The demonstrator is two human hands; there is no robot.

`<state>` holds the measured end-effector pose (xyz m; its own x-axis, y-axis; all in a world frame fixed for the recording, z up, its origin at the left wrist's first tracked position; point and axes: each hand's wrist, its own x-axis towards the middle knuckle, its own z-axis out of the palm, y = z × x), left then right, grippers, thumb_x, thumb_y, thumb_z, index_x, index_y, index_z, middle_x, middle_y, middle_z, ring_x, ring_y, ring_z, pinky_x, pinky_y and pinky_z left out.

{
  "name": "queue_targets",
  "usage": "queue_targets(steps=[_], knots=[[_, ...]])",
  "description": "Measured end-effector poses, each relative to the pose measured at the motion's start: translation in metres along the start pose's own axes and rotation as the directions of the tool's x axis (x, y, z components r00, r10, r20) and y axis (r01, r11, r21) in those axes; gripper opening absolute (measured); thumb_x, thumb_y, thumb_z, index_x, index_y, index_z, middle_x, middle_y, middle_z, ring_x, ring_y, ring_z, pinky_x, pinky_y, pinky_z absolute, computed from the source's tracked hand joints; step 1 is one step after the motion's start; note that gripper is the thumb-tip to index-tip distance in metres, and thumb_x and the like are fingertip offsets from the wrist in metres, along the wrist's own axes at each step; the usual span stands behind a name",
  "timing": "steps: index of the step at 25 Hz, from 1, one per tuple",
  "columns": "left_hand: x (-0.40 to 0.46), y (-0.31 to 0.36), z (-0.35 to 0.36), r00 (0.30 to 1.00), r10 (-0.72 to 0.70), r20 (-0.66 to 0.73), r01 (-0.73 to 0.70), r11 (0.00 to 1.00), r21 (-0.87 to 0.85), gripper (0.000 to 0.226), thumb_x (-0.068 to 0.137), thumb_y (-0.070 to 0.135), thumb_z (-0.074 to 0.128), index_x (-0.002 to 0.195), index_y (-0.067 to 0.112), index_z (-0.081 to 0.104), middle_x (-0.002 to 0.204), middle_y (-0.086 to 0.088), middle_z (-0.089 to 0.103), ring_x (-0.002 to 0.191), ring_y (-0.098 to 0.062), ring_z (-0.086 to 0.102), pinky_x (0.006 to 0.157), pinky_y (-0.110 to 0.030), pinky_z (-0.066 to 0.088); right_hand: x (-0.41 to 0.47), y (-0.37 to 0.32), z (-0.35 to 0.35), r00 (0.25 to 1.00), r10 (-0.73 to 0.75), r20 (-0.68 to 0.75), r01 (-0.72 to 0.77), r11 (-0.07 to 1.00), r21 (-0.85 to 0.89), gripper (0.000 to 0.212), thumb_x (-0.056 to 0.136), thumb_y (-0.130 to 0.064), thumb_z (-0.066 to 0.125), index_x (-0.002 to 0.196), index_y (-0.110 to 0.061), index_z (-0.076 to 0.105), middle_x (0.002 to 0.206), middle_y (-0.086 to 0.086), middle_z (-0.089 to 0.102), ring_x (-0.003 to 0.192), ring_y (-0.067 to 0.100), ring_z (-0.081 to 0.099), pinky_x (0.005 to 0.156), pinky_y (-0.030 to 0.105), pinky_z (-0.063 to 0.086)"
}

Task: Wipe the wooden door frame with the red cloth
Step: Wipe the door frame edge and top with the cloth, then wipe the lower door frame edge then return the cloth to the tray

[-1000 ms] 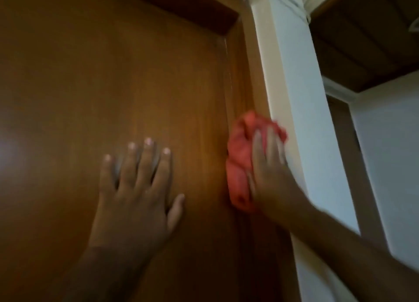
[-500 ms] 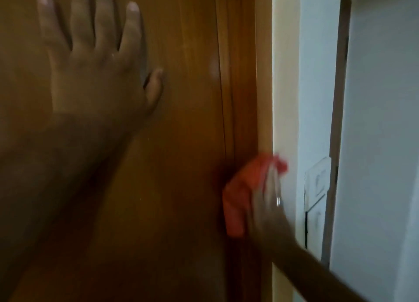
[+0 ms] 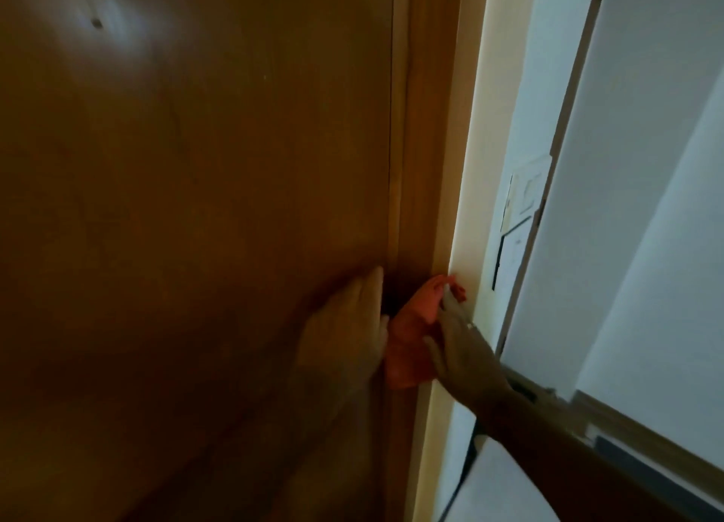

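Note:
The wooden door frame [image 3: 429,137] runs top to bottom between the brown door [image 3: 196,208] and a white wall strip. My right hand [image 3: 462,345] presses the bunched red cloth [image 3: 411,337] against the frame low in the view. Part of the cloth is hidden under my fingers. My left hand [image 3: 348,325] lies flat on the door with fingers together, right beside the cloth and holding nothing.
A white wall [image 3: 489,169] with a light switch plate [image 3: 527,188] stands just right of the frame. Further right is a pale panel [image 3: 646,208] with a wooden edge. A small dark spot [image 3: 96,23] marks the door near the top left.
The view has dropped down the door. My right hand has slid the cloth down the frame. My left hand has come down from high on the door to beside the cloth.

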<state>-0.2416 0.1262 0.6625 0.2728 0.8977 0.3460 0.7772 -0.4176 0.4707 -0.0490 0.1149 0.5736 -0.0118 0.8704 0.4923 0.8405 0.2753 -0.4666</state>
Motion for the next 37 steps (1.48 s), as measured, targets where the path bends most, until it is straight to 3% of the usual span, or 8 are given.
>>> queue_targets(steps=[4, 11, 14, 17, 24, 30, 33, 37], knots=[[-0.03, -0.019, 0.081, 0.944, -0.264, 0.197, 0.313, 0.907, -0.281, 0.081, 0.082, 0.058, 0.064, 0.145, 0.01, 0.045, 0.142, -0.014, 0.057, 0.129, -0.032, 0.056, 0.103, -0.039, 0.043, 0.004, -0.013, -0.024, 0.996, 0.021, -0.089, -0.031, 0.993, -0.115, 0.06, 0.098, -0.039, 0.049, 0.147, -0.01, 0.03, 0.121, 0.017, 0.064, 0.094, 0.032, 0.07, 0.083, 0.035, 0.053], [-0.026, -0.053, 0.113, 0.961, -0.109, 0.254, 0.216, 0.867, -0.449, 0.013, 0.073, 0.04, 0.057, 0.076, 0.029, 0.05, 0.078, -0.001, 0.064, 0.075, -0.027, 0.066, 0.067, -0.041, 0.052, 0.019, -0.028, -0.051, 0.966, -0.151, 0.209, 0.257, 0.639, -0.725, 0.048, 0.097, -0.028, 0.055, 0.139, -0.024, 0.031, 0.081, 0.006, 0.061, 0.054, 0.022, 0.061, 0.052, 0.035, 0.056], [-0.036, -0.064, 0.114, 0.959, -0.043, 0.279, 0.197, 0.811, -0.551, 0.011, 0.072, 0.025, 0.057, 0.081, 0.032, 0.054, 0.077, 0.005, 0.061, 0.067, -0.01, 0.058, 0.061, -0.034, 0.046, -0.003, -0.001, -0.049, 0.978, -0.07, 0.198, 0.172, 0.811, -0.559, 0.015, 0.091, -0.03, 0.062, 0.1, -0.019, 0.061, 0.074, -0.006, 0.054, 0.067, 0.017, 0.06, 0.062, 0.029, 0.046], [-0.043, -0.065, 0.129, 0.916, -0.003, 0.4, 0.3, 0.668, -0.681, 0.012, 0.085, 0.013, 0.063, 0.094, 0.021, 0.063, 0.083, 0.006, 0.063, 0.063, 0.008, 0.061, 0.059, -0.012, 0.047, -0.055, 0.054, -0.044, 0.906, 0.297, 0.3, -0.319, 0.947, 0.026, 0.025, 0.084, -0.034, 0.073, 0.091, -0.011, 0.064, 0.084, 0.006, 0.065, 0.077, 0.023, 0.063, 0.066, 0.032, 0.051], [-0.06, 0.063, 0.227, 0.445, 0.065, 0.893, 0.501, 0.809, -0.308, 0.023, 0.095, 0.032, 0.065, 0.117, 0.024, 0.069, 0.11, -0.001, 0.075, 0.102, -0.02, 0.073, 0.077, -0.029, 0.058, -0.189, 0.175, -0.068, 0.714, 0.364, 0.598, -0.679, 0.568, 0.464, 0.1, 0.064, -0.044, 0.088, 0.145, -0.045, 0.029, 0.155, -0.015, 0.029, 0.141, 0.007, 0.029, 0.11, 0.035, 0.034], [-0.065, 0.115, 0.309, 0.205, 0.149, 0.967, 0.565, 0.789, -0.241, 0.06, 0.072, 0.022, 0.088, 0.126, 0.026, 0.062, 0.128, -0.007, 0.066, 0.113, -0.031, 0.069, 0.084, -0.043, 0.062, -0.253, 0.259, -0.089, 0.422, 0.339, 0.841, -0.802, 0.573, 0.171, 0.021, 0.076, -0.038, 0.078, 0.093, -0.046, 0.069, 0.094, -0.017, 0.073, 0.088, 0.006, 0.069, 0.068, 0.013, 0.054], [-0.083, 0.092, 0.366, 0.102, 0.064, 0.993, 0.511, 0.853, -0.107, 0.058, 0.074, 0.01, 0.086, 0.123, 0.026, 0.057, 0.123, -0.006, 0.064, 0.108, -0.028, 0.068, 0.075, -0.032, 0.063, -0.312, 0.31, -0.082, 0.331, 0.439, 0.835, -0.928, 0.31, 0.204, 0.017, 0.081, -0.022, 0.075, 0.095, -0.032, 0.074, 0.096, -0.003, 0.076, 0.09, 0.013, 0.071, 0.074, 0.022, 0.056], [-0.157, 0.059, 0.466, 0.204, -0.241, 0.949, 0.782, 0.623, -0.01, 0.043, 0.089, 0.008, 0.071, 0.13, 0.006, 0.06, 0.123, -0.017, 0.069, 0.115, -0.036, 0.067, 0.093, -0.048, 0.059, -0.405, 0.345, -0.025, 0.127, 0.574, 0.809, -0.891, -0.293, 0.348, 0.024, 0.085, -0.011, 0.068, 0.109, -0.013, 0.069, 0.1, 0.014, 0.071, 0.087, 0.028, 0.069, 0.076, 0.039, 0.057]])
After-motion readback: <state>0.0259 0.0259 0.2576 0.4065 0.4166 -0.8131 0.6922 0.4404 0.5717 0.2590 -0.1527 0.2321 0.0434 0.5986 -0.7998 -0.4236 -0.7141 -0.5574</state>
